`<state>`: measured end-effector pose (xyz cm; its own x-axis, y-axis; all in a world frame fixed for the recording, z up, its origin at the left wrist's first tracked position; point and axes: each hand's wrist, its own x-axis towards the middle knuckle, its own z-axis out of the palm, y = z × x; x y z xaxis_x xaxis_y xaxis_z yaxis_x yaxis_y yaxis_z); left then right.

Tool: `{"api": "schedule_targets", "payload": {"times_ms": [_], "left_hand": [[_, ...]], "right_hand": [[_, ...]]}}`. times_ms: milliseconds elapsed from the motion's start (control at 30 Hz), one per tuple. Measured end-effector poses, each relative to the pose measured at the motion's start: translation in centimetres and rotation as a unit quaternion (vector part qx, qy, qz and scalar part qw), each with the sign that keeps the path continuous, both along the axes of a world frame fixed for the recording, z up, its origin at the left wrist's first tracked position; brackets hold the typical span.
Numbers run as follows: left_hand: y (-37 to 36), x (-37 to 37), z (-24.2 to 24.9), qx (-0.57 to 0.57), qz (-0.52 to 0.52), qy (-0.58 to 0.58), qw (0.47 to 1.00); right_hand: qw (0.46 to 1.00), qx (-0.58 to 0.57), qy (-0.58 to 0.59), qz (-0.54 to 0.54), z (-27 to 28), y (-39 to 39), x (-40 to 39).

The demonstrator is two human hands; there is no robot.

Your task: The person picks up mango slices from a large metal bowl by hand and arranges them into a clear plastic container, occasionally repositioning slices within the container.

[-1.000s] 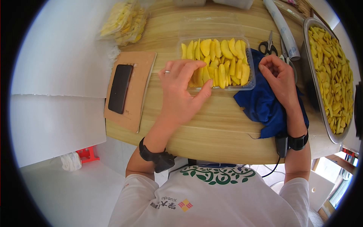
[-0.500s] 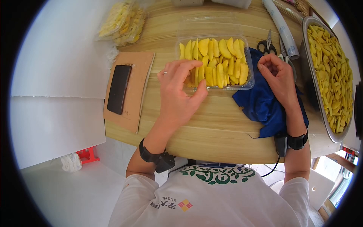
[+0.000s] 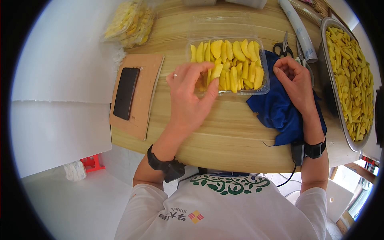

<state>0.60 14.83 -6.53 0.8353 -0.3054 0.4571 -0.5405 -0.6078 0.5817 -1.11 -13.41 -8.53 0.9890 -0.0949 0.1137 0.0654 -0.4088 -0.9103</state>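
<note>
A clear plastic box (image 3: 262,91) lies on the table with its lid (image 3: 218,26) folded back, holding rows of yellow fruit slices (image 3: 237,51). At the box's front left, my left hand (image 3: 189,94) has thumb and forefinger closed on a yellow fruit slice (image 3: 217,71), which leans at an angle. The curled fingers hide part of that corner. My right hand (image 3: 295,82) rests on a dark blue cloth (image 3: 276,116) right of the box, its fingers curled with the thumb against the forefinger. Nothing shows in it.
A metal tray (image 3: 334,86) heaped with yellow slices stands at the right. Scissors (image 3: 283,49) and a roll of film (image 3: 298,30) lie behind the cloth. A phone (image 3: 126,93) sits on a brown board (image 3: 142,100) at left; filled clear boxes (image 3: 130,24) stand behind.
My left thumb and forefinger have closed on a slice at the box's front left, and that slice has tilted. My right hand stays on the cloth.
</note>
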Motion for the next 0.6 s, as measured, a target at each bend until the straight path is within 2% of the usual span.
{"api": "schedule_targets", "payload": {"times_ms": [200, 400, 467, 600], "left_hand": [[0.1, 1.6, 0.9, -0.026, -0.018, -0.002, 0.999], [-0.9, 3.2, 1.3, 0.013, -0.036, 0.015, 0.999], [-1.0, 3.4, 1.0, -0.007, -0.021, 0.059, 0.998], [-1.0, 3.2, 0.5, -0.029, -0.004, 0.076, 0.997]], "right_hand": [[1.0, 0.001, -0.017, 0.002, -0.4, -0.1, 0.1], [1.0, 0.01, -0.021, 0.004, -0.2, -0.1, 0.1], [1.0, 0.011, -0.016, 0.004, -0.1, -0.1, 0.1], [1.0, 0.015, -0.01, 0.004, -0.2, -0.1, 0.1]]}}
